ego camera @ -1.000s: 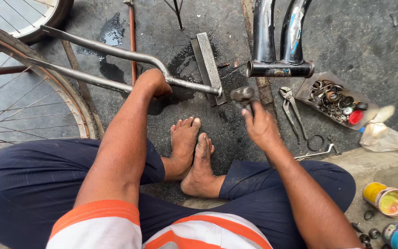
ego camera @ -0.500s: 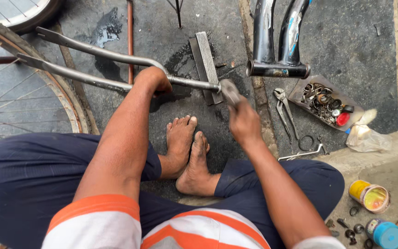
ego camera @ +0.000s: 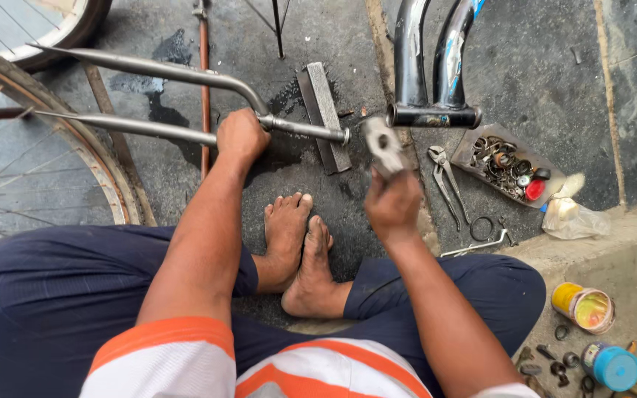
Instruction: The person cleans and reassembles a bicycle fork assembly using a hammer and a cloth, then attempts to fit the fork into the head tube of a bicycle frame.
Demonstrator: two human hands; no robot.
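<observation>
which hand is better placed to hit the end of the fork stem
Right. The right hand holds the hammer raised just beside the stem's end. The left hand grips the bicycle fork at its crown, steadying it.

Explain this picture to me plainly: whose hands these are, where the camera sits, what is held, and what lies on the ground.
The camera is worn on the person's head and looks down, so both arms are that person's own. They sit on dark pavement, bare feet together. The left hand has its grip on a grey bicycle fork, whose stem end rests on a metal block. The right hand holds a hammer raised near that end. On the ground lie pliers, a tray of small parts, a yellow tin and a dark bicycle frame. A wheel stands left.
</observation>
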